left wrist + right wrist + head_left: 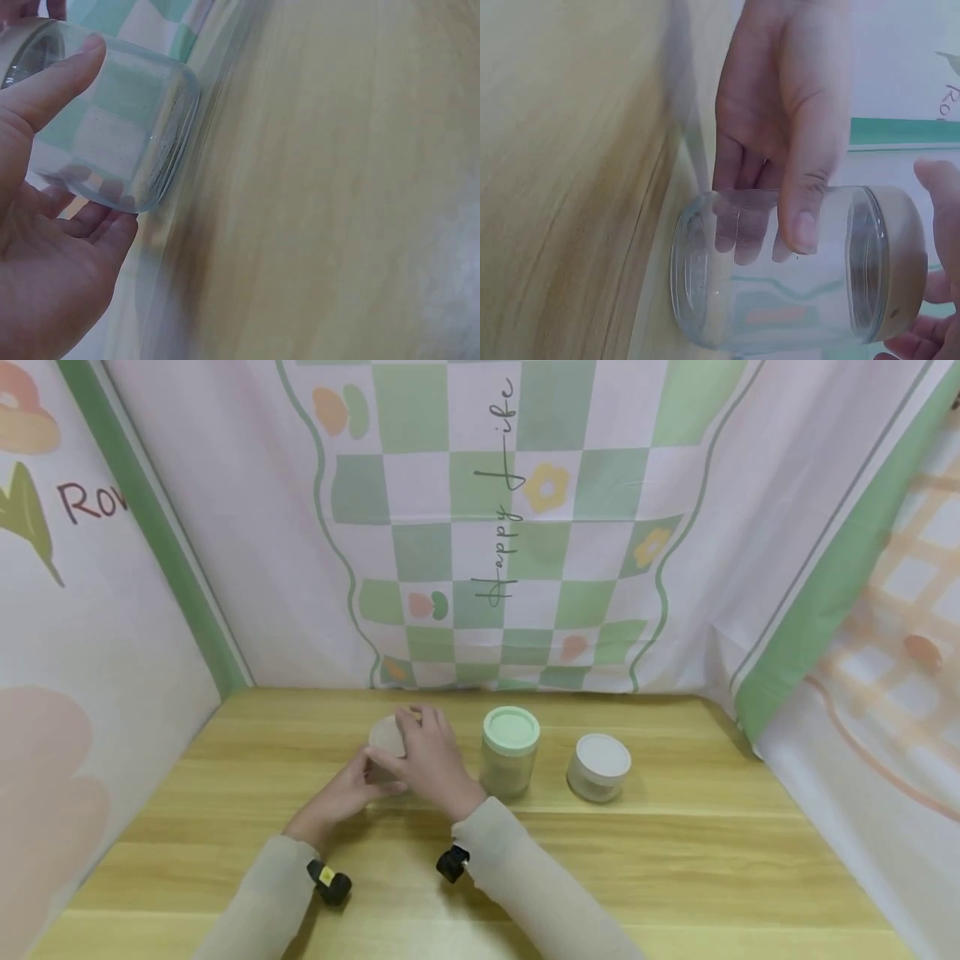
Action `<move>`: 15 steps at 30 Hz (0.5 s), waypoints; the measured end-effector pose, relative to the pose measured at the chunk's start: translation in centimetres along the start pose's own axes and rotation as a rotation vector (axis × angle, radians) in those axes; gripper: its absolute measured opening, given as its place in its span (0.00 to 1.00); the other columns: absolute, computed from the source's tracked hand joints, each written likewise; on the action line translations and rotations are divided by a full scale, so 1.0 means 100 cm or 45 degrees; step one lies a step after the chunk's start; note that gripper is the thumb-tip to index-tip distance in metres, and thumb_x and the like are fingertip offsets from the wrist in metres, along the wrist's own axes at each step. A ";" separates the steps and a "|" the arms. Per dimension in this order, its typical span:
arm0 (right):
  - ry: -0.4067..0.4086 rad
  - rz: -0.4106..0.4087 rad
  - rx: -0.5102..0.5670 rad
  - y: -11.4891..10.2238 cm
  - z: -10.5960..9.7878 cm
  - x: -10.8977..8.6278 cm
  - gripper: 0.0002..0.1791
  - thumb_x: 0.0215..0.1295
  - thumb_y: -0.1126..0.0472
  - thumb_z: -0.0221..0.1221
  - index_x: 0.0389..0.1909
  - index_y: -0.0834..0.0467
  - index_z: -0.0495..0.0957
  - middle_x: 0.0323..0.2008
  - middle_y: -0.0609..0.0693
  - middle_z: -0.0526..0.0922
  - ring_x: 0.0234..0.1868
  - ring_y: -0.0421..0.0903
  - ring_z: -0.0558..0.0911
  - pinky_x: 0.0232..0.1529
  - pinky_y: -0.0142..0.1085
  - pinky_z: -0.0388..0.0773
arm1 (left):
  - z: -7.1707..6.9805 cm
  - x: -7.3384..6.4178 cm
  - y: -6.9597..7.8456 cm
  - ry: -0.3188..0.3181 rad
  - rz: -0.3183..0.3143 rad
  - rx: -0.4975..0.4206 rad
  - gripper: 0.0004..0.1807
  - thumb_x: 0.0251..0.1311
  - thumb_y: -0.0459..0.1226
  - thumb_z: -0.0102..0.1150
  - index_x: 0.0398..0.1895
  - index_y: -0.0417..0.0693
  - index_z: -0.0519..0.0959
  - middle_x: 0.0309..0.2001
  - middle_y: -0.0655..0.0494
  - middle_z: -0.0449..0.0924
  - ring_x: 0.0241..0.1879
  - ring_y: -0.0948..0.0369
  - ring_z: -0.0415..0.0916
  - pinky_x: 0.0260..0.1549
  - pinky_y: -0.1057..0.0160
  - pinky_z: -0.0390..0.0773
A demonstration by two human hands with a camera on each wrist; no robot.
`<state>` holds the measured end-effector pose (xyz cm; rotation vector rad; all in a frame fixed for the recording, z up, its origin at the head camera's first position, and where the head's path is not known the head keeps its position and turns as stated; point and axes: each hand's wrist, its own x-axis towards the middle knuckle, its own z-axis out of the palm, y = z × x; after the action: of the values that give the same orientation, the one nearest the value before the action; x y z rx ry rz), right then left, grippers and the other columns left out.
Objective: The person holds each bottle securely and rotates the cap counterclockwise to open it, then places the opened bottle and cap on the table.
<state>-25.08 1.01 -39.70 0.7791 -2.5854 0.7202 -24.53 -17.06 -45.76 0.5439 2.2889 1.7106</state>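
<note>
A clear glass jar (112, 127) with a beige lid (905, 262) stands at the back left of the table. My left hand (343, 795) grips the jar's body low down, thumb on one side and fingers round the other. Over the top, my right hand (433, 762) holds the lid, its fingers curled at the far edge and its thumb by the near edge. Through the glass no contents show. In the head view both hands hide most of this jar.
Right of the hands stands a tall glass jar with a green lid (511, 731), close to my right wrist. Farther right is a short jar with a white lid (603, 755). Printed curtains (697, 660) rise behind and beside the wooden table (675, 868).
</note>
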 end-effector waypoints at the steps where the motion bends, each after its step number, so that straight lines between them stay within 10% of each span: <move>1: 0.018 0.003 -0.030 -0.001 0.000 0.000 0.40 0.66 0.35 0.60 0.64 0.63 0.73 0.61 0.66 0.73 0.62 0.60 0.70 0.62 0.52 0.71 | 0.000 0.000 0.000 -0.001 -0.004 0.001 0.51 0.65 0.43 0.66 0.81 0.51 0.41 0.79 0.46 0.41 0.76 0.42 0.43 0.68 0.31 0.48; 15: 0.107 -0.053 -0.149 0.000 0.008 -0.001 0.39 0.64 0.35 0.62 0.61 0.65 0.77 0.52 0.62 0.76 0.51 0.56 0.71 0.48 0.44 0.78 | -0.001 0.000 -0.001 -0.012 -0.036 0.005 0.51 0.66 0.43 0.64 0.81 0.47 0.40 0.79 0.43 0.40 0.76 0.39 0.42 0.67 0.31 0.48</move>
<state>-25.12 0.68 -40.39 0.7482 -2.5027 0.5712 -24.57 -17.17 -45.83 0.5166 2.2831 1.6877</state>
